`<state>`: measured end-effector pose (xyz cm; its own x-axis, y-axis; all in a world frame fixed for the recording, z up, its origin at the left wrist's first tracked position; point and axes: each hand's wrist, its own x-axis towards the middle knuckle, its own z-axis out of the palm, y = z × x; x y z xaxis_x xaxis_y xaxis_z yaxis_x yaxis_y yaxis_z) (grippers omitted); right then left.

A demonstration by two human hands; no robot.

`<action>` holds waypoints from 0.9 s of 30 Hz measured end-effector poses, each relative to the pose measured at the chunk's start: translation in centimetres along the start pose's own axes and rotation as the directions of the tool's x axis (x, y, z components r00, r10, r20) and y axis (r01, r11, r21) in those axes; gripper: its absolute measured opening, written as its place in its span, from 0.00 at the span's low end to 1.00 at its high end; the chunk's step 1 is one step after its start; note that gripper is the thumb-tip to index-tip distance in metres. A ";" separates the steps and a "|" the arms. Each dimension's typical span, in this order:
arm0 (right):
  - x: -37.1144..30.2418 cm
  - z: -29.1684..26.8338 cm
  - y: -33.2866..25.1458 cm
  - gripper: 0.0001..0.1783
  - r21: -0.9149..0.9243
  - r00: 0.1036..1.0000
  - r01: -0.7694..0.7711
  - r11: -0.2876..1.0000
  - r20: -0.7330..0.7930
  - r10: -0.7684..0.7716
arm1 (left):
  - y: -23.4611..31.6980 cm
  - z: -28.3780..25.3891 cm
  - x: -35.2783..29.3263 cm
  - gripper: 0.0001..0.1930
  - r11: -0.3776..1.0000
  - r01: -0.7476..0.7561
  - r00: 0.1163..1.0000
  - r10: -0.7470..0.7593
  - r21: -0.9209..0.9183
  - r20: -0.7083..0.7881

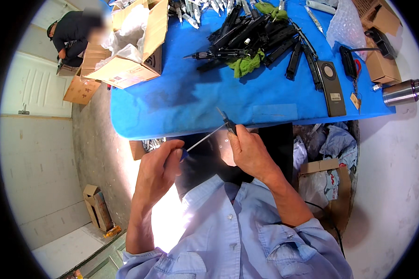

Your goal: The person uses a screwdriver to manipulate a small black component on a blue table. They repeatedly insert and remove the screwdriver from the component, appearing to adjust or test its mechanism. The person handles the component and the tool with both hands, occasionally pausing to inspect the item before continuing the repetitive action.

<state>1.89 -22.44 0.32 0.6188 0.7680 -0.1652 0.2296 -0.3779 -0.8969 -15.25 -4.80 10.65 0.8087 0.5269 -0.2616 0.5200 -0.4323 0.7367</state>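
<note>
My left hand [162, 163] is closed around the blue handle of a screwdriver [205, 141]. Its thin metal shaft slants up and right, its far end against or close by the dark piece in the other hand. Pinched in my right hand [252, 153] is a slim black tool [228, 124] with a narrow pointed tip; my fingers hide its rear part. Both hands are over my lap, just off the table's near edge. On the table, a heap of similar black tools [251, 35] lies beyond the hands, with a green cloth [246, 65] among them.
An open cardboard box [130, 69] stands at the table's left on the blue cloth [181, 100]. Toward the right lie a flat dark device [331, 90], keys [356, 99] and a metal flask [402, 92]. Below sits a carton of wrappings [323, 179]. Another person [72, 37] crouches far left.
</note>
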 end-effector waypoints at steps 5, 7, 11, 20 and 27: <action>-0.1 -0.2 -0.3 0.13 0.008 1.000 -0.018 1.000 0.007 0.018 | -0.8 0.3 0.2 0.12 0.984 -0.162 0.986 0.164 0.076 -0.020; 0.0 -0.1 0.0 0.13 0.000 1.000 -0.001 1.000 -0.008 0.001 | -0.1 0.2 0.2 0.14 0.965 -0.235 0.971 0.238 0.117 -0.016; 0.0 -0.1 -0.2 0.13 -0.011 1.000 -0.015 1.000 0.008 0.015 | -0.3 0.6 0.2 0.15 0.960 -0.261 0.961 0.268 0.100 -0.062; 0.0 -0.1 -0.1 0.14 -0.004 1.000 -0.013 1.000 0.009 0.014 | -1.0 0.4 0.3 0.08 0.986 -0.168 0.985 0.167 -0.021 -0.037; 0.0 -0.1 -0.2 0.14 0.002 1.000 -0.023 1.000 0.006 0.023 | -0.5 0.4 0.5 0.13 0.972 -0.229 0.972 0.231 0.052 -0.039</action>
<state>1.97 -22.46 0.52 0.6192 0.7624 -0.1882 0.2141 -0.3945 -0.8936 -15.02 -4.61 9.96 0.8955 0.4410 -0.0600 0.3349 -0.5790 0.7433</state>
